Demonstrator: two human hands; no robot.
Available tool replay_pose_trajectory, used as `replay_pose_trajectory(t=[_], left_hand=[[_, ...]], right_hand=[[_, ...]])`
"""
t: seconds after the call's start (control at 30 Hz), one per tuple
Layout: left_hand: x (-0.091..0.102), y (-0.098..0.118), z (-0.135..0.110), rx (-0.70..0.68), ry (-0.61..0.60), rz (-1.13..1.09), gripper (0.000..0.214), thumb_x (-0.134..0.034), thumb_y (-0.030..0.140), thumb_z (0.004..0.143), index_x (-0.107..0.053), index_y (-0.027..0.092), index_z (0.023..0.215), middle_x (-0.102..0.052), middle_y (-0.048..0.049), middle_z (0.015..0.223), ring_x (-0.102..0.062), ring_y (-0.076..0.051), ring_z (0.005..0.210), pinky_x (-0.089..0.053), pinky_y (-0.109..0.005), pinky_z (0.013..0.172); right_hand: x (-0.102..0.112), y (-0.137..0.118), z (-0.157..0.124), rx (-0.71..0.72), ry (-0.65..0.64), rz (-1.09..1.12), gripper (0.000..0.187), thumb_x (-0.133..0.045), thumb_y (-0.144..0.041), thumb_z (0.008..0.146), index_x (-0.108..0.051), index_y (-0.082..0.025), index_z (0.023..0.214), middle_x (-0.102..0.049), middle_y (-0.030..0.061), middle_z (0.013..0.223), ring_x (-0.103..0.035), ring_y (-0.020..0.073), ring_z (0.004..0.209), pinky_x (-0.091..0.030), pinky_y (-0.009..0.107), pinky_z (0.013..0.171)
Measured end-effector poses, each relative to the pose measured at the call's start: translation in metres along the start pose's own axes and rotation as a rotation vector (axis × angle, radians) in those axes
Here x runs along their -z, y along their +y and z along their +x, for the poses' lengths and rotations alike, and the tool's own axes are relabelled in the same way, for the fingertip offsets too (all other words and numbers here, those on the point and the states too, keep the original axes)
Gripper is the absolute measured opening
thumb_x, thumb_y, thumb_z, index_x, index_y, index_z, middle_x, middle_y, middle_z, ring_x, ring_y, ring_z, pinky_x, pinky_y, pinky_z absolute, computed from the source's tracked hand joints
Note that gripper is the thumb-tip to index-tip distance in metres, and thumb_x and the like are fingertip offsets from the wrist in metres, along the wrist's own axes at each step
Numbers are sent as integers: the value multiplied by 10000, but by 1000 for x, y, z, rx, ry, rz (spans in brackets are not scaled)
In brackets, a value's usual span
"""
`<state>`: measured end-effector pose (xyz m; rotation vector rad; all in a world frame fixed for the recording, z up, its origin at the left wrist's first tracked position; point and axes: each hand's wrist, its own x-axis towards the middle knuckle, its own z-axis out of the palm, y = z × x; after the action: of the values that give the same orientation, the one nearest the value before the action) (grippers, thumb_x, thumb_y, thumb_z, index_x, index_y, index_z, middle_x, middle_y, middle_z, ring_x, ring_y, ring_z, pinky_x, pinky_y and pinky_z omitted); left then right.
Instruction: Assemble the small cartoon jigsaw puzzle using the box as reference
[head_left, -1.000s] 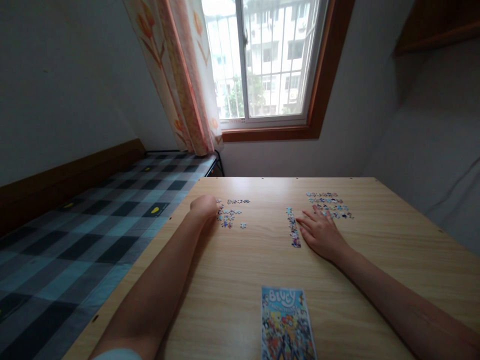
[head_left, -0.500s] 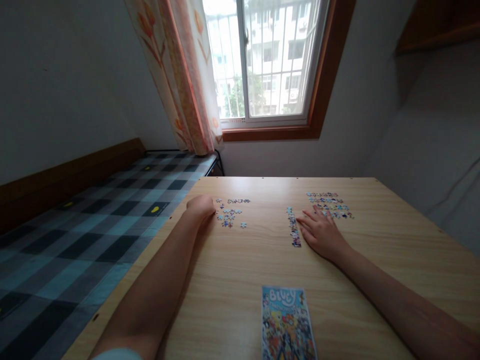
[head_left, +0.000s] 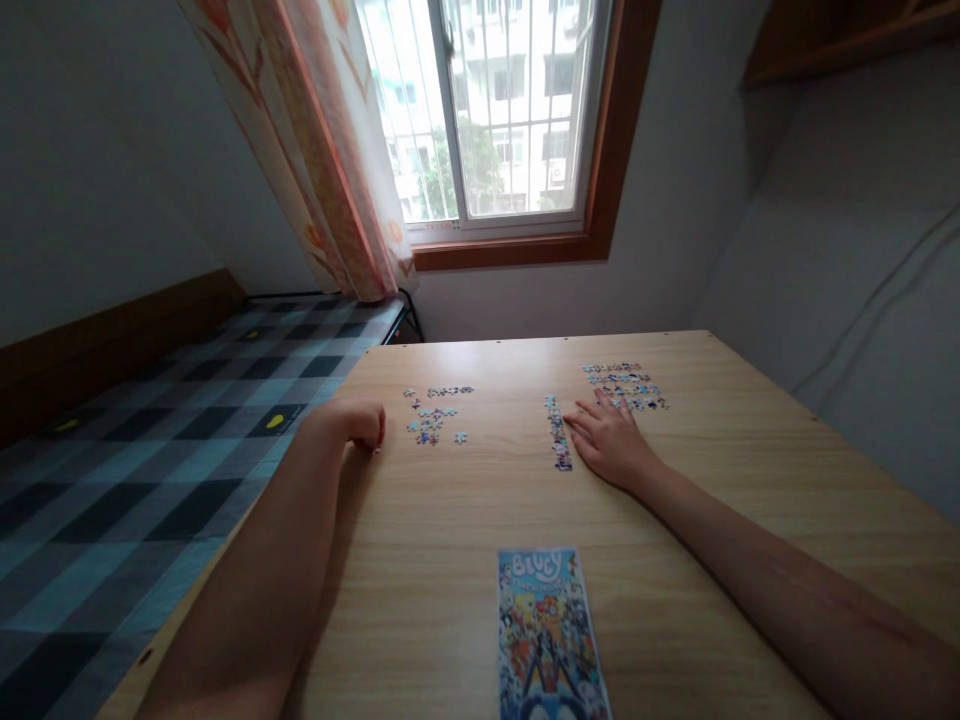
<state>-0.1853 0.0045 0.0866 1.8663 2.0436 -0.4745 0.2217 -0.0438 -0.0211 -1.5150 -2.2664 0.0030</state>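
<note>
My left hand [head_left: 365, 422] is curled closed near the left edge of the table. A tiny pale puzzle piece [head_left: 377, 450] shows at its fingertips, mostly hidden. To its right lie loose puzzle pieces [head_left: 429, 425] in a scattered cluster, with a short row of pieces [head_left: 451, 391] behind them. My right hand [head_left: 611, 440] rests flat on the table, fingers spread. Its index fingertip is at a joined upright strip of puzzle pieces [head_left: 558, 435]. Beyond those fingers are several horizontal rows of pieces [head_left: 622, 380], partly covered by the hand.
A colourful picture sheet marked "Bluey" [head_left: 551, 630] lies at the front of the wooden table [head_left: 420, 560]. A bed with a checked cover [head_left: 187, 420] runs along the left side. Behind the table are a curtain [head_left: 322, 200] and a barred window [head_left: 510, 140].
My left hand has drawn leftward and slightly nearer, away from the loose pieces. My right hand stays beside the strip. The whole view has shifted as my head turned.
</note>
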Motion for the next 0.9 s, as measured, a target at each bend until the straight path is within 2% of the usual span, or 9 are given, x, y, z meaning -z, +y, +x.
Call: replay_pose_trajectory(t=[0.1, 0.23, 0.33, 0.43, 0.5, 0.6, 0.7, 0.8, 0.9], left_hand=[[1, 18, -9, -35, -139, 30, 118, -735, 112, 528, -628, 152, 559, -659, -50, 570, -649, -218, 613, -529, -293, 615], [-9, 63, -22, -171, -218, 87, 109, -734, 163, 595, -629, 165, 621, -667, -21, 591, -648, -193, 628, -533, -293, 668], [-24, 105, -39, -285, -207, 152, 112, -752, 184, 591, -662, 176, 658, -663, -8, 583, -637, -194, 647, -526, -313, 723], [-37, 139, -61, -507, -86, 274, 148, -716, 199, 632, -727, 196, 780, -747, -61, 787, -655, -228, 741, -518, -326, 712], [-43, 153, -73, -608, -45, 275, 215, -684, 221, 666, -748, 218, 871, -764, -72, 909, -665, -241, 779, -519, -329, 694], [-49, 163, -79, -622, -16, 217, 281, -646, 222, 698, -742, 231, 963, -762, -73, 972, -677, -244, 814, -523, -323, 703], [-56, 164, -72, -559, 47, 133, 287, -620, 235, 754, -717, 234, 1024, -757, -72, 1020, -685, -243, 872, -526, -313, 728], [-62, 164, -61, -523, 133, 72, 227, -561, 267, 844, -706, 221, 1011, -758, -76, 1014, -688, -239, 876, -522, -312, 731], [-64, 162, -53, -544, 139, 35, 213, -530, 266, 891, -717, 213, 976, -762, -74, 1010, -686, -223, 861, -513, -301, 733]], right_hand=[[0, 0, 0, 3, 4, 3, 334, -505, -295, 964, -693, -270, 1240, -577, 91, 1460, -313, 396, 1483, -214, 710, 1157], [0, 0, 0, -4, -4, 11, 335, -497, -308, 974, -692, -267, 1243, -577, 84, 1461, -312, 403, 1483, -208, 720, 1155], [0, 0, 0, -4, -12, 13, 339, -492, -305, 973, -688, -269, 1247, -582, 77, 1456, -309, 401, 1483, -206, 722, 1153], [0, 0, 0, 0, -14, 12, 345, -492, -297, 969, -682, -276, 1256, -582, 78, 1455, -307, 394, 1485, -214, 722, 1147], [-1, 1, 0, 4, -10, 8, 347, -490, -298, 968, -681, -277, 1257, -579, 81, 1457, -308, 393, 1484, -217, 723, 1145], [-1, 1, 0, 5, -9, 1, 349, -486, -301, 969, -682, -271, 1256, -577, 88, 1458, -312, 395, 1481, -218, 722, 1146], [-1, 1, 1, 6, -12, 1, 353, -481, -302, 972, -680, -271, 1261, -580, 85, 1455, -309, 398, 1482, -216, 722, 1148], [-1, 1, 1, 7, -9, 6, 351, -485, -305, 970, -682, -275, 1260, -575, 86, 1461, -311, 396, 1482, -213, 719, 1150], [-1, 1, 0, 9, -9, 14, 345, -492, -312, 969, -684, -276, 1254, -568, 83, 1469, -312, 394, 1482, -209, 719, 1151]])
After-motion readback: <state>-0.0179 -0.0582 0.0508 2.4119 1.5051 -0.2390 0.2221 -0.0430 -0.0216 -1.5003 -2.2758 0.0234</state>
